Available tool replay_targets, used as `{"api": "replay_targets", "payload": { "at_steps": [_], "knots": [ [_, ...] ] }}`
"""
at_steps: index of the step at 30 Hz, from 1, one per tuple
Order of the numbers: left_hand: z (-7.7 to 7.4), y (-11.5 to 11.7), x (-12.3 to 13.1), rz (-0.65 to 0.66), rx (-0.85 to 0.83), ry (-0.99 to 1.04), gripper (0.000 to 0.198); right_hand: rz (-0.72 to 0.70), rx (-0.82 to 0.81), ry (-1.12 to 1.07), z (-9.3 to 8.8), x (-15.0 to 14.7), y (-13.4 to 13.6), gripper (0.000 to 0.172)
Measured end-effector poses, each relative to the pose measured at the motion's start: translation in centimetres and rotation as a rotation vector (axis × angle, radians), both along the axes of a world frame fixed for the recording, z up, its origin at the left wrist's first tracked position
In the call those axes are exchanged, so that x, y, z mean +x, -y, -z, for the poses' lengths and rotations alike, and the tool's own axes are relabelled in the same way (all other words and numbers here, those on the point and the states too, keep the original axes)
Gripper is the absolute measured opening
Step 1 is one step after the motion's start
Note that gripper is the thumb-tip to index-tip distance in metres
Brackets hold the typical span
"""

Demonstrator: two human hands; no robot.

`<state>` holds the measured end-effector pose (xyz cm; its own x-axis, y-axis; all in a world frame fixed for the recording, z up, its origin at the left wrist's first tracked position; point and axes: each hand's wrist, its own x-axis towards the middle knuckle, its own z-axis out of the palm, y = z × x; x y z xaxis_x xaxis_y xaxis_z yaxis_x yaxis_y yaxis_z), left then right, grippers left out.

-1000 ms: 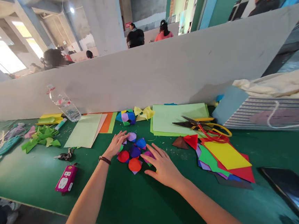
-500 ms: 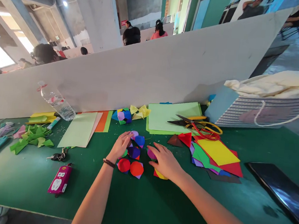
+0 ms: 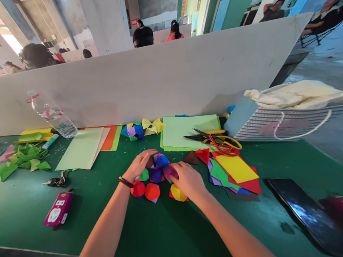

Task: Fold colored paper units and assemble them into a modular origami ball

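A cluster of small folded paper pieces (image 3: 154, 175), red, orange, blue, purple, green and yellow, lies on the green table (image 3: 162, 227) in front of me. My left hand (image 3: 139, 163) rests on the cluster's left side, fingers stretched over a piece near the blue one (image 3: 160, 160). On the right side my right hand (image 3: 187, 179) has its fingers curled over a purple piece (image 3: 170, 172). A yellow and red piece (image 3: 178, 193) sits just under that wrist. Red (image 3: 137, 189) and orange (image 3: 152, 191) pieces lie nearest me.
Scissors (image 3: 215, 139) lie on light green sheets (image 3: 189, 131); a stack of coloured paper (image 3: 235, 174) is to the right. A dark tablet (image 3: 305, 212), striped bag (image 3: 280, 122), water bottle (image 3: 51, 114), pink device (image 3: 57, 212), keys (image 3: 55, 181) and green scraps (image 3: 21, 161) surround. A white divider (image 3: 151, 82) backs the table.
My right hand has slid left onto the cluster and curled over the purple piece, uncovering the yellow and red piece. My left hand stays on the cluster's left side. The camera has turned right.
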<state>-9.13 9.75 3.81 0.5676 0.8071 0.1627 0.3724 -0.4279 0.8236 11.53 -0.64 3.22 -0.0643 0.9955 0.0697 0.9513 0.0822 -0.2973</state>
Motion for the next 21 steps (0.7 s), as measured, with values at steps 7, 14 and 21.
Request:
{"api": "replay_targets", "payload": {
  "at_steps": [7, 14, 21],
  "knots": [
    [-0.3, 7.4, -6.5, -0.167, 0.113, -0.24, 0.102, -0.064, -0.005, 0.0, 0.4, -0.4, -1.1, 0.042],
    [2.9, 11.7, -3.6, -0.099, 0.143, -0.363, 0.112, 0.086, 0.019, 0.069, 0.3, 1.7, -0.6, 0.037],
    [2.3, 8.4, -1.3, -0.003, 0.183, -0.377, 0.112, -0.05, 0.092, 0.002, 0.0, 1.5, -3.0, 0.056]
  ]
}}
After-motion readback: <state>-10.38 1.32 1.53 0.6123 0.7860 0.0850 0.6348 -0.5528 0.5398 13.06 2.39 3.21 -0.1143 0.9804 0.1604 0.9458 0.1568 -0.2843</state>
